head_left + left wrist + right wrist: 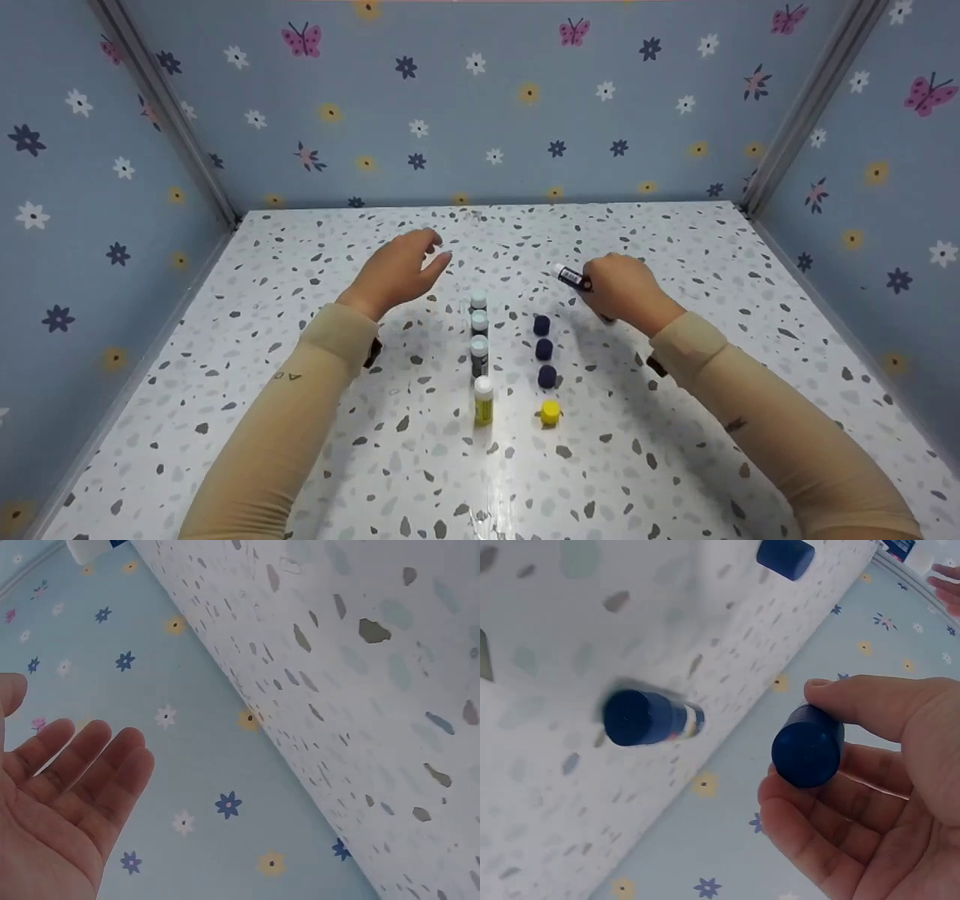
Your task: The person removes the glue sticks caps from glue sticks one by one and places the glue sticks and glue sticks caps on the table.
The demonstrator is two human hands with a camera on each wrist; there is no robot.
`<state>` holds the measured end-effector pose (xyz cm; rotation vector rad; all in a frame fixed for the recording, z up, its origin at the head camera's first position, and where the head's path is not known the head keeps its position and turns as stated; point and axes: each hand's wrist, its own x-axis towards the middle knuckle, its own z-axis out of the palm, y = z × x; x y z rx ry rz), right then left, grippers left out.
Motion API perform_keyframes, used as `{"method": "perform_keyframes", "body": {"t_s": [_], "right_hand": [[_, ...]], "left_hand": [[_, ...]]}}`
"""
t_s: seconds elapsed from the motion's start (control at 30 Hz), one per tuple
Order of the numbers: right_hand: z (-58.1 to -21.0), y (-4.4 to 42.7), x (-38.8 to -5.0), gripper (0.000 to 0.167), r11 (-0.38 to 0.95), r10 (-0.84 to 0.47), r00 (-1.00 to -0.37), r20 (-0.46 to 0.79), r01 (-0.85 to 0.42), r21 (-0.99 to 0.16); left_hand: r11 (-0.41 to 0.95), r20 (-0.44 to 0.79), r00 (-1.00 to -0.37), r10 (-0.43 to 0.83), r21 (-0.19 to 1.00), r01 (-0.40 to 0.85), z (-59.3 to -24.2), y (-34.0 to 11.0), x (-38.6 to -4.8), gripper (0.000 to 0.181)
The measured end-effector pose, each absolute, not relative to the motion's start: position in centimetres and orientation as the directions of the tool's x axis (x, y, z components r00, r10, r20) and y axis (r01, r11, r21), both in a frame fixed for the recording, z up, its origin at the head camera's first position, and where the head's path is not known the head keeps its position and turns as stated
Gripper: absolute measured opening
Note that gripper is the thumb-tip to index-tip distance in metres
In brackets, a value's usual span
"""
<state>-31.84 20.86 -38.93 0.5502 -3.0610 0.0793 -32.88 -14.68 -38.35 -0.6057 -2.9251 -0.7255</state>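
Note:
My right hand (626, 292) pinches a glue stick (571, 277) between thumb and fingers above the table's right side. Its white end points up and left. The right wrist view shows its dark blue end (807, 746) end-on. My left hand (401, 271) holds nothing, its fingers relaxed, above the left of the table; its palm (49, 840) shows in the left wrist view. Between the hands stands a column of white-topped glue sticks, the front one a yellow glue stick (484, 403). Right of it are dark blue caps (544, 349) and a yellow cap (550, 412).
Another blue-capped tube (641, 718) stands on the table near my right hand in the right wrist view. Flowered panels (480, 105) enclose the speckled tabletop (420, 480) at the back and both sides.

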Motion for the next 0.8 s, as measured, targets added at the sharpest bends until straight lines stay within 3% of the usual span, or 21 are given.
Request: {"method": "perform_keyframes", "body": {"t_s": [0.37,0.57,0.8], "right_hand": [[-36.0,19.2,-32.2,0.010,0.866,-0.484,-0.852,0.200,-0.499,-0.030],[-35.2,18.1,-32.2,0.011,0.842,-0.515,-0.825,0.233,-0.537,-0.039],[-34.9,17.0,-31.9,0.010,0.789,-0.583,-0.749,0.316,-0.615,-0.002]], "left_hand": [[0.810,0.269,-0.855,0.443,0.290,0.510,-35.2,-11.5,-32.6,0.056],[0.802,0.282,-0.816,0.504,0.197,0.564,-34.5,-10.2,-32.4,0.056],[0.781,0.278,-0.756,0.593,0.031,0.624,-34.2,-8.3,-32.1,0.058]]}}
